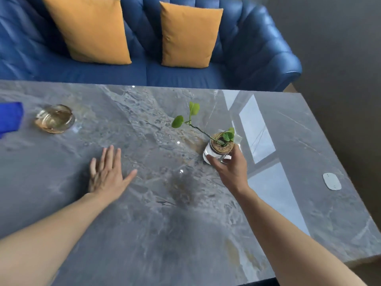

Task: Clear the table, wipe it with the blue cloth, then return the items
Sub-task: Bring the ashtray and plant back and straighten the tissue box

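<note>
plant jar [212, 150] upright, stem leaning far-left | right hand [233, 170] grips it | left hand [107, 174] flat, empty

text: none legible | labels: none | numbers: none

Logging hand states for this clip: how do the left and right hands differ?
The left hand is spread flat, fingers straight, holding nothing; the right hand curls round the plant jar. The left hand is nearer the glass ashtray, the right hand farther. Both are bare.
</note>
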`<act>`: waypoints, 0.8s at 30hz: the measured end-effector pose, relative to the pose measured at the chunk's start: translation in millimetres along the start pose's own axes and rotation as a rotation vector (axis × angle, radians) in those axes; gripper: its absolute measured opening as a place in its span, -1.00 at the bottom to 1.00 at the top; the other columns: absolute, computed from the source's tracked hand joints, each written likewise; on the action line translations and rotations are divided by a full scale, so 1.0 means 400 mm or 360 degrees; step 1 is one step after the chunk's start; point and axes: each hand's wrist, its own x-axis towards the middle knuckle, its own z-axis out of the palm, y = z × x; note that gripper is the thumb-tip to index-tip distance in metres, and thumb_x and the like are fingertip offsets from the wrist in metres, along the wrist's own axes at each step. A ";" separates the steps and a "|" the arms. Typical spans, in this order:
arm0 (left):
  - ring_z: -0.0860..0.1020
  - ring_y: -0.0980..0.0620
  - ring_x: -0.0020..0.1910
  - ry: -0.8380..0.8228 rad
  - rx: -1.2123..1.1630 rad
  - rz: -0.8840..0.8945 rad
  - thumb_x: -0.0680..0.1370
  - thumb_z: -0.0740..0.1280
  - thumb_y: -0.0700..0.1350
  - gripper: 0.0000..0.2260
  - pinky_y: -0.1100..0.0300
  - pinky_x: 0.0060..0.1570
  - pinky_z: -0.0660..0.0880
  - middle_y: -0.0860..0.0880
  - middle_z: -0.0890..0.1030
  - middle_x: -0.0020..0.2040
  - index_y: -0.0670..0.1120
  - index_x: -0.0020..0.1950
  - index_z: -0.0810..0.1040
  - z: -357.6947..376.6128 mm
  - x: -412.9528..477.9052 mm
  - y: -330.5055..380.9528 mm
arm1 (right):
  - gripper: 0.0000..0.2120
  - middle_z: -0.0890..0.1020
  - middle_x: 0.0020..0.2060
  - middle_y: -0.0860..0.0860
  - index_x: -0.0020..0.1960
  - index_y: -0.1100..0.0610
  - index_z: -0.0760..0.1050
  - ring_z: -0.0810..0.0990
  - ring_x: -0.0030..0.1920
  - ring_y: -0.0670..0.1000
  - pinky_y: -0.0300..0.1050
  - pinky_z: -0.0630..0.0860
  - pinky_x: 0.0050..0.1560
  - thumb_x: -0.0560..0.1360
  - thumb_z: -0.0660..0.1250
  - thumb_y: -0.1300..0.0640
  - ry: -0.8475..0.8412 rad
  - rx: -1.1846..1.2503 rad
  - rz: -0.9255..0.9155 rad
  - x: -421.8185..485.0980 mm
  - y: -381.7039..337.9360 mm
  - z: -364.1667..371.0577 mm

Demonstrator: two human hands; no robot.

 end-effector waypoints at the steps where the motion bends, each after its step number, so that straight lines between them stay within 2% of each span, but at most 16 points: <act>1: -0.05 -0.07 0.64 -0.0013 0.0035 -0.0059 0.55 0.14 0.39 -0.17 -0.19 0.54 -0.09 -0.11 0.01 0.67 -0.09 0.64 0.04 -0.013 0.008 -0.070 | -0.57 0.69 -0.02 -0.12 0.13 0.00 0.54 0.66 -0.08 -0.13 -0.01 0.63 -0.08 0.36 0.64 0.00 -0.0018 -0.0009 -0.0018 -0.003 -0.021 0.042; 4: -0.08 -0.05 0.64 -0.0020 0.0078 -0.0191 0.54 0.09 0.40 -0.19 -0.19 0.55 -0.11 -0.07 0.00 0.67 -0.05 0.65 0.02 -0.047 0.026 -0.251 | -0.56 0.69 0.00 -0.12 0.14 -0.02 0.54 0.67 -0.03 -0.11 0.02 0.64 -0.02 0.36 0.64 -0.04 -0.0068 0.0004 -0.0065 -0.011 -0.077 0.165; 8: -0.08 -0.04 0.64 -0.0029 0.0095 -0.0342 0.54 0.06 0.42 -0.19 -0.21 0.55 -0.06 -0.04 0.00 0.67 -0.03 0.65 0.04 -0.074 0.046 -0.436 | -0.57 0.69 0.01 -0.11 0.12 -0.10 0.52 0.66 -0.06 -0.13 -0.06 0.65 -0.02 0.37 0.65 0.07 -0.0146 0.0038 -0.0126 -0.016 -0.149 0.318; 12: -0.14 0.00 0.64 -0.0089 0.0121 -0.0288 0.46 -0.07 0.55 -0.10 -0.22 0.53 -0.12 0.00 -0.08 0.68 0.03 0.65 -0.08 -0.081 0.078 -0.536 | -0.55 0.69 0.02 -0.08 0.06 -0.26 0.48 0.67 -0.06 -0.10 -0.09 0.65 -0.03 0.37 0.66 0.06 -0.0194 0.0013 -0.0163 -0.008 -0.206 0.463; 14: -0.13 0.01 0.64 -0.0094 0.0093 -0.0217 0.45 -0.10 0.55 -0.10 -0.21 0.55 -0.14 0.00 -0.09 0.68 0.06 0.65 -0.11 -0.073 0.087 -0.548 | -0.56 0.70 0.03 -0.05 0.09 -0.21 0.50 0.67 -0.06 -0.12 -0.14 0.64 -0.03 0.37 0.65 0.06 -0.0235 0.0032 -0.0148 0.000 -0.233 0.530; 18: -0.15 0.00 0.64 -0.0089 0.0083 -0.0195 0.46 -0.09 0.54 -0.11 -0.19 0.56 -0.15 0.00 -0.11 0.67 0.07 0.65 -0.15 -0.068 0.086 -0.552 | -0.53 0.69 0.07 -0.09 0.21 0.01 0.54 0.66 -0.02 -0.12 -0.23 0.60 -0.02 0.39 0.64 0.04 -0.0320 0.0087 -0.0127 0.026 -0.280 0.658; 22: -0.18 0.00 0.64 -0.0073 0.0073 -0.0184 0.46 -0.08 0.53 -0.10 -0.21 0.56 -0.16 0.00 -0.15 0.67 0.06 0.65 -0.17 -0.066 0.089 -0.560 | -0.55 0.68 0.04 -0.15 0.18 -0.02 0.53 0.65 -0.01 -0.18 -0.31 0.57 -0.05 0.38 0.64 0.01 -0.0341 0.0113 -0.0114 0.060 -0.333 0.778; 24: -0.19 0.00 0.64 -0.0079 0.0084 -0.0172 0.46 -0.10 0.54 -0.10 -0.21 0.56 -0.16 0.00 -0.18 0.67 0.06 0.65 -0.19 -0.062 0.090 -0.564 | -0.54 0.68 0.04 -0.15 0.19 0.01 0.54 0.65 -0.01 -0.16 -0.24 0.61 -0.03 0.38 0.64 0.02 -0.0346 0.0126 -0.0117 0.078 -0.354 0.834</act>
